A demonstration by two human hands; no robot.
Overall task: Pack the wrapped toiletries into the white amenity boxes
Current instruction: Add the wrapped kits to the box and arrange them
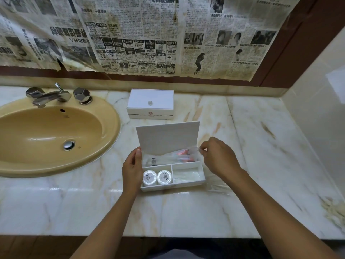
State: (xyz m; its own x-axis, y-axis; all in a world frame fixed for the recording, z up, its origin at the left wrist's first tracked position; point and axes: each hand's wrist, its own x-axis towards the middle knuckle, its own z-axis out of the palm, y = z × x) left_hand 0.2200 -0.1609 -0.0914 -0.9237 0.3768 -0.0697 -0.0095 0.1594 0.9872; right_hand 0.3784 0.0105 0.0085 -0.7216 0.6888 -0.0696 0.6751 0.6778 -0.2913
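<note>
An open white amenity box (203, 177) sits on the marble counter in front of me, its lid (168, 136) standing upright at the back. My left hand (133, 170) grips the box's left wall. My right hand (220, 157) pinches the end of a clear-wrapped toiletry pack with orange parts (183, 153), which lies in the long rear compartment. Two round wrapped soaps (157, 177) fill the front left compartment. A flat clear packet (186, 175) lies in the front right one. A second white amenity box (150, 103), closed, stands further back.
A tan oval sink (46, 135) with chrome taps (50, 95) takes up the counter's left side. Clear plastic wrapping (217, 183) lies on the marble right of the open box. Newspaper covers the wall behind. A side wall closes the counter at the right.
</note>
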